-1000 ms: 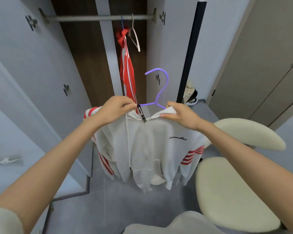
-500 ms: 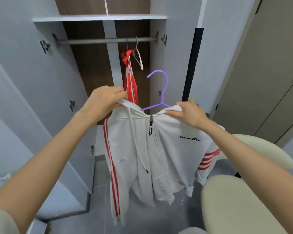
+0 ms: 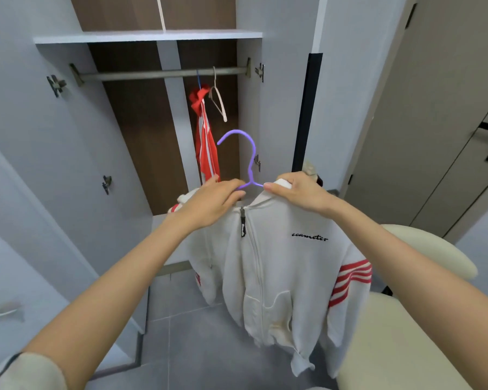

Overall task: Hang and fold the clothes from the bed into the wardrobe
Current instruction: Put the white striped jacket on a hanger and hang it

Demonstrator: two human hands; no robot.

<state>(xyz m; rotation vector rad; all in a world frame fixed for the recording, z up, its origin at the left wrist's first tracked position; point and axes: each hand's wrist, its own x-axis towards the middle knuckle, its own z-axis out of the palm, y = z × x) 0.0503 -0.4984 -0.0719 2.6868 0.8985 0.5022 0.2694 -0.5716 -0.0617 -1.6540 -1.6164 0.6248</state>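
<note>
At upper centre, the rail (image 3: 141,75) is left bare along its left stretch, with a shelf (image 3: 147,36) just above it. Its right end is taken up by a red garment (image 3: 206,142) and a pale hanger (image 3: 219,104). The lower right is blocked by a cream chair (image 3: 406,347).

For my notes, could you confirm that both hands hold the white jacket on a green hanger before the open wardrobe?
No: the head view shows the hanger is purple, not green. The left hand and right hand hold the white jacket on it before the open wardrobe.
</note>
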